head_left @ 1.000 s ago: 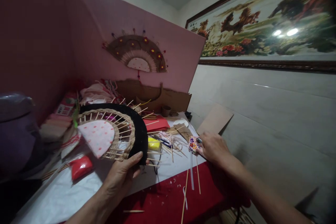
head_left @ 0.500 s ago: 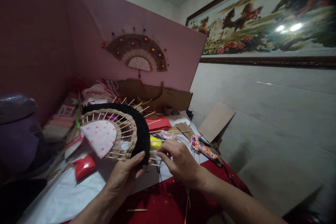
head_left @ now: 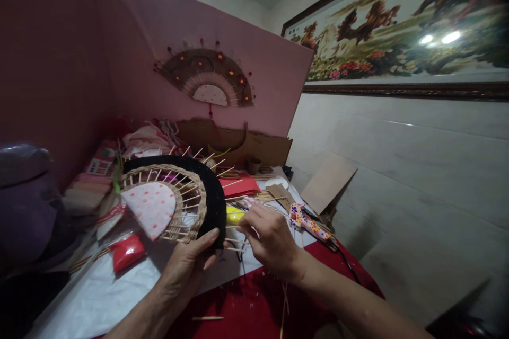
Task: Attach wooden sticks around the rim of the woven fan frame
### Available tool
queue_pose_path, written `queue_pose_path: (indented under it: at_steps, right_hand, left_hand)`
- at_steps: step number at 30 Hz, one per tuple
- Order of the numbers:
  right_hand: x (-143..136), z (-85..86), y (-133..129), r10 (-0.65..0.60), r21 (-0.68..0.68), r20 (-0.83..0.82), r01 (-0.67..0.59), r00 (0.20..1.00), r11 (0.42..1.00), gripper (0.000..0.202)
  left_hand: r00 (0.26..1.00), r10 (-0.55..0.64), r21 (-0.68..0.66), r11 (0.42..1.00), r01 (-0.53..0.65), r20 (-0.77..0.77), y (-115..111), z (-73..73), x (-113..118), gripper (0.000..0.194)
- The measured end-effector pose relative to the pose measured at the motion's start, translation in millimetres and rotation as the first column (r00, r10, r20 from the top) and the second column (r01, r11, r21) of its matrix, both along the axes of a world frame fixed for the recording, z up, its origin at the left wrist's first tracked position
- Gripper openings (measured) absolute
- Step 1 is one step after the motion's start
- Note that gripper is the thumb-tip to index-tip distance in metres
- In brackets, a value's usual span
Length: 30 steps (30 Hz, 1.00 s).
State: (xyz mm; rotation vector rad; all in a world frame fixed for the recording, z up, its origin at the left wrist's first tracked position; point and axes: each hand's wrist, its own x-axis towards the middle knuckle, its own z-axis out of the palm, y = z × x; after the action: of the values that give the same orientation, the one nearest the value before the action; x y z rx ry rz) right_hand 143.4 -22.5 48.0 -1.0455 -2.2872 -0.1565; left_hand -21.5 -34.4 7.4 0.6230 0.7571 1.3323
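My left hand (head_left: pixel 189 259) grips the lower end of a handmade fan (head_left: pixel 217 196), thumb on its black band. The fan has thin wooden sticks, woven cord bands and a white half-round cloth (head_left: pixel 155 205) with pink dots. Past the black band, bare stick ends stick out to the right. My right hand (head_left: pixel 274 243) is closed in a pinch at one of the lower stick ends; its fingertips partly hide the spot. A yellow packet (head_left: pixel 235 215) lies behind the sticks.
A finished fan (head_left: pixel 207 71) hangs on the pink board. A flower-patterned glue gun (head_left: pixel 308 222) lies at right, its cord trailing over the red cloth (head_left: pixel 222 312). A red packet (head_left: pixel 127 253) rests at left, near a lidded bin (head_left: pixel 24 206). Cardboard (head_left: pixel 328 183) leans against the wall.
My right hand has shifted slightly up with its wrist turned, fingers still pinched near the stick ends. My left hand and the fan have hardly moved.
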Motion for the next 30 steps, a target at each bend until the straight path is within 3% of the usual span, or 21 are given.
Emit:
queue_pose_path:
  at_steps: [6, 17, 27, 30]
  right_hand:
    - [-0.2, -1.1, 1.2, -0.024, 0.045, 0.006, 0.024, 1.000, 0.999, 0.009]
    - [-1.5, -1.7, -0.4, -0.027, 0.037, -0.020, 0.027, 0.999, 0.999, 0.011]
    - [3.6, -10.9, -5.7, -0.035, -0.121, -0.184, 0.013, 0.982, 0.993, 0.020]
    - [3.4, -10.2, -7.1, -0.060, -0.285, -0.341, -0.042, 0.938, 0.958, 0.016]
  left_hand:
    - [1.000, -0.024, -0.011, 1.000, 0.024, -0.004, 1.9, -4.0, -1.5, 0.018]
    - [0.999, 0.038, -0.041, 0.998, -0.036, 0.032, 4.3, -4.7, -0.6, 0.018]
    - [0.999, 0.041, -0.046, 0.998, -0.039, 0.032, 5.5, -6.8, -3.1, 0.017]
    - [0.999, 0.046, -0.054, 0.998, -0.045, 0.021, 4.5, -3.8, -2.8, 0.017]
